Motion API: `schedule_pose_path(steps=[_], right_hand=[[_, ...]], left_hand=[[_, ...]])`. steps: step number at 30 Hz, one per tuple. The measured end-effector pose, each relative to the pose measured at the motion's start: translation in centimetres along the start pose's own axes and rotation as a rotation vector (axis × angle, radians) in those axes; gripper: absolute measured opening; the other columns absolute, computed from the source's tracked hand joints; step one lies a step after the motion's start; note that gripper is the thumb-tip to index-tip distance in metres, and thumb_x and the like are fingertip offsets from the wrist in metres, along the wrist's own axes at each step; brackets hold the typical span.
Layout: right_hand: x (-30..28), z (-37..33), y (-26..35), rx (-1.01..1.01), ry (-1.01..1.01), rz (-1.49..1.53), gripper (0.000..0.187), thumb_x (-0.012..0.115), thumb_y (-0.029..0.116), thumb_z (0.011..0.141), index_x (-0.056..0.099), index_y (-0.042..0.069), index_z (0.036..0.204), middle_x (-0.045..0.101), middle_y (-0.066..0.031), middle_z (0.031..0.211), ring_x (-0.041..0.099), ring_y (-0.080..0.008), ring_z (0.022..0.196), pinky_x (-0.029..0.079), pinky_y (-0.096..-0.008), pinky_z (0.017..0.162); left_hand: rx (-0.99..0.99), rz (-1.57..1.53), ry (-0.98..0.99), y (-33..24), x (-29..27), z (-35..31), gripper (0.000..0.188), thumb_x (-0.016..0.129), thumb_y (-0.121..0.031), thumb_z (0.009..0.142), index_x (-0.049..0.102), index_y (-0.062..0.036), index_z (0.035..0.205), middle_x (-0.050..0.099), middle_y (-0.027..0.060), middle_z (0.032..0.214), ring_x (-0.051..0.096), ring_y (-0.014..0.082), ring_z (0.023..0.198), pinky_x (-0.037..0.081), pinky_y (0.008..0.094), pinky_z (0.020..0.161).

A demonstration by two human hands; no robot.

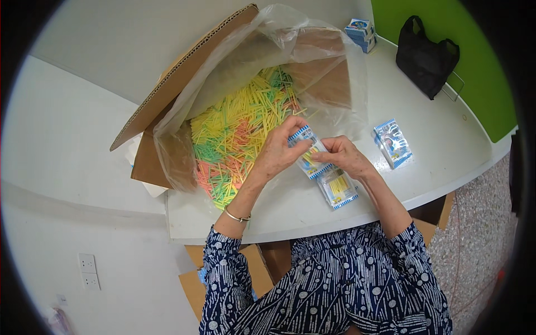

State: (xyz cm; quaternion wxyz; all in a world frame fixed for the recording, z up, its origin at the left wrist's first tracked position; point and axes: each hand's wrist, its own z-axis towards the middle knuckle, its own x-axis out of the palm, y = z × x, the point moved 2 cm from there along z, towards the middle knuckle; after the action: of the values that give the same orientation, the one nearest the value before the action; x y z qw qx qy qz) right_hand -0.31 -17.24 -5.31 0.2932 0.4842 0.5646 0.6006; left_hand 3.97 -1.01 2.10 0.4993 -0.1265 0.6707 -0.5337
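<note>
While my left grip (pixel 274 151) pinches the upper left of a clear plastic packet with blue-and-white striped ends (pixel 309 163), my right grip (pixel 347 157) is closed on its right side; can't tell if it also has sticks. Yellow sticks show inside. Packet is over the white curved table (pixel 435 167), just beyond a second clear striped packet (pixel 338 188) lying flat. Left: open brown cardboard box with clear film liner (pixel 153 156), holding thin yellow, green and pink sticks (pixel 240 117). Right: silvery blue-striped packet (pixel 392 143), apart.
</note>
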Motion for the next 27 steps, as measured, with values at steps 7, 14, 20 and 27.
schedule_pose_path(steps=[7,14,20,27], right_hand=[[0.1,-0.8,0.2,0.044,0.004,-0.011,0.023,0.072,0.017,0.079,0.068,-0.003,0.091,0.067,-0.0042,0.080,0.060,-0.0055,0.071,0.046,-0.0194,0.063],[-0.2,-1.0,-0.6,0.126,0.002,-0.226,0.023,0.072,0.020,0.079,0.069,-0.002,0.086,0.067,-0.0049,0.076,0.060,-0.0058,0.065,0.044,-0.0182,0.053],[-1.4,-2.2,0.1,0.023,-0.051,0.141,0.024,0.070,0.019,0.082,0.068,-0.003,0.091,0.068,-0.0081,0.083,0.064,-0.0116,0.073,0.052,-0.0258,0.068],[-3.4,-3.1,-0.1,-0.040,-0.160,0.127,0.030,0.069,0.024,0.083,0.067,-0.004,0.095,0.069,-0.0100,0.087,0.064,-0.0133,0.079,0.049,-0.0256,0.075]], left_hand=[[0.051,-0.099,-0.012,-0.3,0.6,0.2,0.036,0.066,-0.013,0.077,0.051,-0.0017,0.108,0.062,0.0151,0.089,0.061,0.0219,0.087,0.048,0.0334,0.076],[0.099,0.121,0.093,-1.4,0.7,0.2,0.039,0.068,-0.015,0.079,0.051,-0.0049,0.112,0.061,0.0097,0.092,0.059,0.0187,0.087,0.047,0.0305,0.077],[-0.033,-0.391,-0.067,2.8,-2.9,-0.1,0.033,0.064,-0.012,0.084,0.054,-0.0041,0.114,0.063,0.0076,0.096,0.058,0.0127,0.085,0.046,0.0267,0.073],[0.309,0.891,0.093,7.0,-2.5,-3.1,0.015,0.057,-0.004,0.078,0.059,0.0006,0.092,0.060,0.0097,0.087,0.057,0.0243,0.083,0.047,0.0333,0.072]])
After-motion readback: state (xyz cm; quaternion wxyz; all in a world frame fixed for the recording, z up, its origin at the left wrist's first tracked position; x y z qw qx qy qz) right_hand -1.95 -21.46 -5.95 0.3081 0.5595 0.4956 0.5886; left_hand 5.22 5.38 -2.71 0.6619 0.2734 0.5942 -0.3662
